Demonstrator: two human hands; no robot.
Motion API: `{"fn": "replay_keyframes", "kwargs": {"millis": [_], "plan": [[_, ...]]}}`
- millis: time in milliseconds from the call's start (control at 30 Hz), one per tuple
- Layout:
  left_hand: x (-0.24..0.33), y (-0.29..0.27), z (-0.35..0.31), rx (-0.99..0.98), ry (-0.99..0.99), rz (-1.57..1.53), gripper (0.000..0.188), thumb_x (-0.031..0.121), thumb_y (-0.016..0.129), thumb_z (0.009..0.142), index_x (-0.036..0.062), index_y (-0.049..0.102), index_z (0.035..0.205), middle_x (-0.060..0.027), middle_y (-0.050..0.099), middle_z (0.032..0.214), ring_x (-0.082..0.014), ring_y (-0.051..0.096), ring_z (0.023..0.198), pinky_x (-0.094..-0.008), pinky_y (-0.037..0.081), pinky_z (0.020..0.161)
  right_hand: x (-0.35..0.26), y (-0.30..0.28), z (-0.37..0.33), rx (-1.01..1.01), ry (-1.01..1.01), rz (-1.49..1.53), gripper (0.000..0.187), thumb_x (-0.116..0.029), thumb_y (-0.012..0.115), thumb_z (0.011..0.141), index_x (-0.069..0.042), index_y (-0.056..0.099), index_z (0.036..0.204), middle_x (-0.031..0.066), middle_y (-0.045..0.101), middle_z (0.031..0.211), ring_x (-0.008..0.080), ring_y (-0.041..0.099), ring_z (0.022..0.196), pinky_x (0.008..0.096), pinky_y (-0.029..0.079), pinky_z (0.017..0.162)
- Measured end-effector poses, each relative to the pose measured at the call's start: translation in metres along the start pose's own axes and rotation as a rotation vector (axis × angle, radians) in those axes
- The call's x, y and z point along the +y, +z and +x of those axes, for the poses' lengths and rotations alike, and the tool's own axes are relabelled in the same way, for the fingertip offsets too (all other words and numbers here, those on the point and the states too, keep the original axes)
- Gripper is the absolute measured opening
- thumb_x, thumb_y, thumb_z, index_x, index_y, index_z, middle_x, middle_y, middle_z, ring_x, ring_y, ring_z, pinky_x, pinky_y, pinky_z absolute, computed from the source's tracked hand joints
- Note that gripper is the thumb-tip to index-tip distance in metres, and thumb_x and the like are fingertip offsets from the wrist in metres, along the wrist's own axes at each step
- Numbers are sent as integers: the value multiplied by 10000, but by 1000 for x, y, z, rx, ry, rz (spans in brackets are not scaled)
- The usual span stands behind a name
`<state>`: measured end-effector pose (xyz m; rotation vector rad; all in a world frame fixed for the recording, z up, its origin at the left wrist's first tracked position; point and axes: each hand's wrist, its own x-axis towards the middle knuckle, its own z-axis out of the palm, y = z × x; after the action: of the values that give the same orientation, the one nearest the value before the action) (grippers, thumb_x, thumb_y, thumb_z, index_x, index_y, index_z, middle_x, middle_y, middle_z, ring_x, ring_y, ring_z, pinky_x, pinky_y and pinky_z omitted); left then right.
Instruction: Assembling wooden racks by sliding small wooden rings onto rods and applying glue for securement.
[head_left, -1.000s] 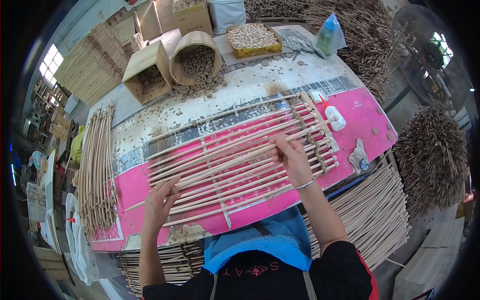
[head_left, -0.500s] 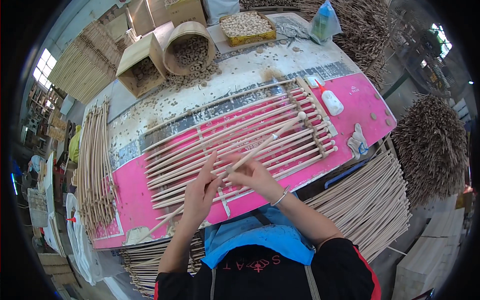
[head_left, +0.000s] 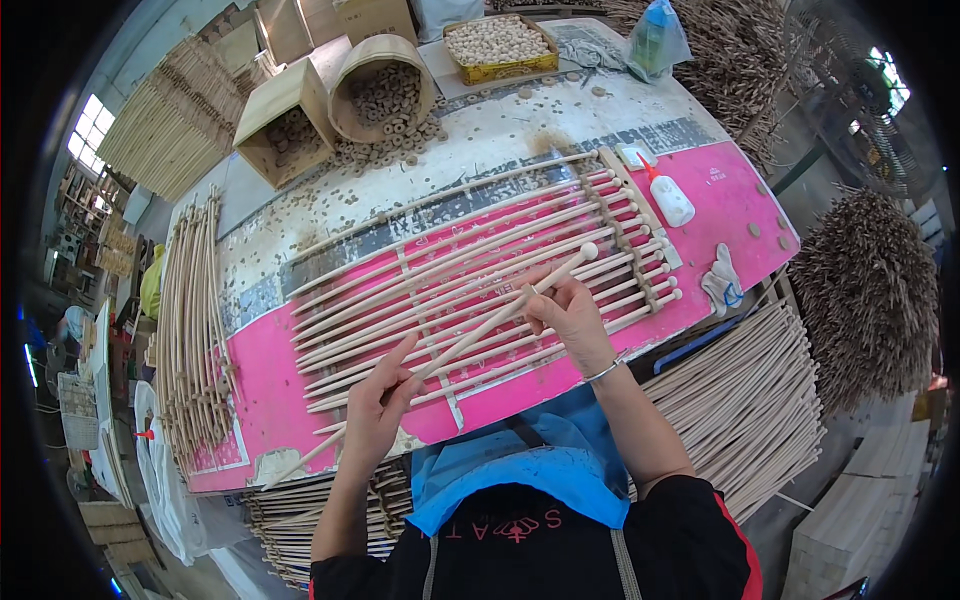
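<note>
A pale wooden stick (head_left: 474, 335) with a round wooden ball (head_left: 589, 251) on its upper right end slants across the middle of the table. My left hand (head_left: 380, 402) grips its lower part between thumb and fingers, index finger stretched out. Farther up, near the ball end, my right hand (head_left: 570, 318) pinches a small wooden ring (head_left: 529, 291) around the stick. Beneath both hands lies a row of similar sticks (head_left: 400, 290), ball ends to the right, with brown rings (head_left: 621, 238) near those ends.
A wooden strip (head_left: 645, 208) stands by the ball ends, with a white glue bottle (head_left: 672, 200) and a glove (head_left: 721, 280) to the right. Loose rings spill from a wooden tub (head_left: 380, 90) and box (head_left: 285, 125). A yellow tray (head_left: 500, 50) holds wooden balls. Bundled sticks (head_left: 190, 330) lie left.
My right hand has moved up and right along the stick with the ring, toward the ball end. My left hand has shifted slightly down and left, and the ball end sits lower.
</note>
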<state>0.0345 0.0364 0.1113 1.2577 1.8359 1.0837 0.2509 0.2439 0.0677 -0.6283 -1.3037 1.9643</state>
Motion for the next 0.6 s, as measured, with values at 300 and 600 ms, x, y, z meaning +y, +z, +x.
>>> {"fn": "replay_keyframes", "kwargs": {"millis": [300,600], "plan": [[1,-2,8,-15,1,53,499,13,639,996,85,573,1486,-43,707,843,-78,615,748,-241,501,682,4,-13,-1,26,97,-10,458,-166,752,959,-22,615,1372,-4,647,876,65,595,741,215,503,654],[-4,-1,28,-24,-31,71,362,17,640,989,47,682,1348,-79,730,916,-135,709,808,-256,536,737,12,-26,13,42,47,51,303,-157,733,985,-28,653,1248,-24,622,837,50,600,673,205,516,587]]}}
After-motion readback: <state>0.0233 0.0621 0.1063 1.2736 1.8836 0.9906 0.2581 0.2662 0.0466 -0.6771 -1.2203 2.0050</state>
